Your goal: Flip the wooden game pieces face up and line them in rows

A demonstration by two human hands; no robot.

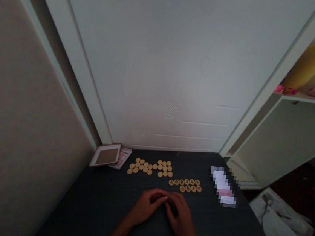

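Note:
My left hand (pixel 149 205) and my right hand (pixel 178 213) meet over the dark table, fingers curled and fingertips touching. A small pale spot shows between them; whether it is a nail or a piece, I cannot tell. Just beyond my right hand lie two short rows of round wooden Chinese chess pieces (pixel 187 182), marked with dark and red characters. Farther back and to the left, several plain-topped wooden pieces (pixel 146 165) are spread in a loose group with no markings showing.
At the table's back left sits a framed board (pixel 106 155) over a printed sheet (pixel 123 157). A blurred-out pale object (pixel 224 188) lies on the right side. A white panel (pixel 162 77) rises behind the table (pixel 93 201). To the right, a white box (pixel 284 223) holds cables.

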